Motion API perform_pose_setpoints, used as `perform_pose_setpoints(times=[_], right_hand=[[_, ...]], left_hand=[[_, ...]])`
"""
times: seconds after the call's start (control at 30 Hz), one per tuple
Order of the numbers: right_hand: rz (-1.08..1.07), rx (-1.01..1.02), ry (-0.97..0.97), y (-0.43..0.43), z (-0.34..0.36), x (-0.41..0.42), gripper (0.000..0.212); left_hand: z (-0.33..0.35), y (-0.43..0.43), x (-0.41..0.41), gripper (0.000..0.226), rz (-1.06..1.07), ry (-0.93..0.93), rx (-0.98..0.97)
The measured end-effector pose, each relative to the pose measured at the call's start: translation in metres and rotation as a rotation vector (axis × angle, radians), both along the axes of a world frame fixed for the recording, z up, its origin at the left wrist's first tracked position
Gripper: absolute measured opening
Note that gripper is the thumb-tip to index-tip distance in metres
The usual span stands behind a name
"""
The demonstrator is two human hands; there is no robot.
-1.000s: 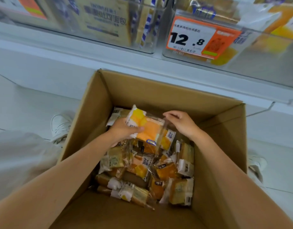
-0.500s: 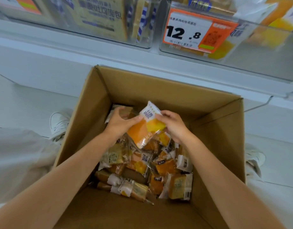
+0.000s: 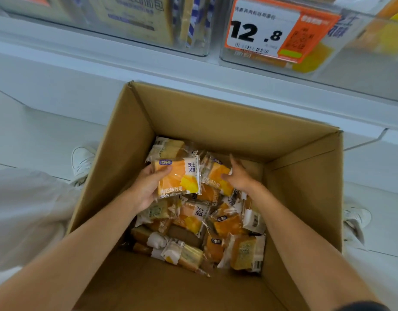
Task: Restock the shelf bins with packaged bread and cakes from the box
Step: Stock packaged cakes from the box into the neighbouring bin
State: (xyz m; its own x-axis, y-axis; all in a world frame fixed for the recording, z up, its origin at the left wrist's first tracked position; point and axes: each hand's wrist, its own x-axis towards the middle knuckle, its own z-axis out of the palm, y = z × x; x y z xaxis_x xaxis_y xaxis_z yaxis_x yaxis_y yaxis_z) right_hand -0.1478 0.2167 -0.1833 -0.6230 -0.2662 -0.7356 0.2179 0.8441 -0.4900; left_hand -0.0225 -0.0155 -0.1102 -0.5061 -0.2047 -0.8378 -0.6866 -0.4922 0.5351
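Observation:
An open cardboard box (image 3: pixel 216 122) stands on the floor below the shelf, holding several wrapped breads and cakes (image 3: pixel 200 234). My left hand (image 3: pixel 148 187) grips an orange-and-white bread packet (image 3: pixel 179 177) flat, label up, above the pile. My right hand (image 3: pixel 240 176) is just to its right with fingers spread, its thumb touching another orange packet (image 3: pixel 216 173) that lies in the box. Clear shelf bins (image 3: pixel 328 63) run along the top of the view.
The right bin carries an orange price tag (image 3: pixel 276 30) reading 12.8; the left bin (image 3: pixel 126 21) holds yellow bread packs. A white shelf base (image 3: pixel 58 81) lies behind the box. White shoes (image 3: pixel 82 160) (image 3: pixel 356 218) flank the box on the white floor.
My right hand has let go of the packet and moved right onto another one. My left hand now holds the packet alone, turned flat with its label up.

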Motion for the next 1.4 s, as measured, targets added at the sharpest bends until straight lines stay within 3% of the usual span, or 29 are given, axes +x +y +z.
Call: perform_pose_setpoints(times=[0.07, 0.17, 0.2, 0.33, 0.43, 0.6, 0.77, 0.9, 0.97, 1.1, 1.23, 1.33, 1.4], right_hand=[[0.159, 0.166, 0.065, 0.001, -0.022, -0.003, 0.082], [0.216, 0.086, 0.096, -0.005, -0.033, 0.003, 0.033], [0.208, 0.031, 0.095, -0.006, -0.027, 0.006, 0.026], [0.186, -0.166, 0.084, -0.004, 0.031, 0.006, 0.026], [0.303, -0.172, 0.168, 0.005, 0.081, -0.003, 0.024], [0.346, -0.206, 0.241, 0.020, 0.158, -0.004, 0.030], [0.357, -0.254, 0.533, 0.020, 0.221, 0.020, 0.040], [0.262, -0.302, 0.482, 0.038, 0.273, 0.031, 0.091], [0.292, -0.184, 0.617, 0.054, 0.306, 0.021, 0.099], [0.245, -0.149, 0.922, 0.089, 0.380, -0.012, 0.079], [0.247, 0.066, 1.376, 0.119, 0.434, -0.049, 0.063], [0.253, 0.222, 1.428, 0.128, 0.434, -0.083, 0.062], [0.317, 0.395, 1.360, 0.125, 0.417, -0.105, 0.062]], left_hand=[[-0.004, -0.002, 0.002, 0.029, -0.024, -0.003, -0.043], [-0.008, 0.000, 0.002, 0.018, -0.074, 0.022, -0.146], [-0.009, 0.001, 0.001, 0.015, -0.092, 0.036, -0.184], [-0.006, 0.002, -0.005, 0.015, -0.174, 0.127, -0.345], [0.013, 0.005, -0.015, 0.010, -0.189, 0.214, -0.417], [0.064, 0.021, -0.027, 0.010, -0.308, 0.400, -0.527], [0.131, 0.063, -0.031, 0.023, -0.597, 0.563, -0.483], [0.184, 0.087, -0.043, 0.034, -0.671, 0.705, -0.564], [0.218, 0.102, -0.055, 0.037, -0.637, 0.797, -0.582], [0.286, 0.139, -0.093, 0.036, -0.573, 1.082, -0.641], [0.329, 0.169, -0.141, 0.037, -0.534, 1.247, -0.669], [0.332, 0.175, -0.183, 0.044, -0.605, 1.226, -0.739], [0.325, 0.168, -0.212, 0.054, -0.762, 1.098, -0.781]])
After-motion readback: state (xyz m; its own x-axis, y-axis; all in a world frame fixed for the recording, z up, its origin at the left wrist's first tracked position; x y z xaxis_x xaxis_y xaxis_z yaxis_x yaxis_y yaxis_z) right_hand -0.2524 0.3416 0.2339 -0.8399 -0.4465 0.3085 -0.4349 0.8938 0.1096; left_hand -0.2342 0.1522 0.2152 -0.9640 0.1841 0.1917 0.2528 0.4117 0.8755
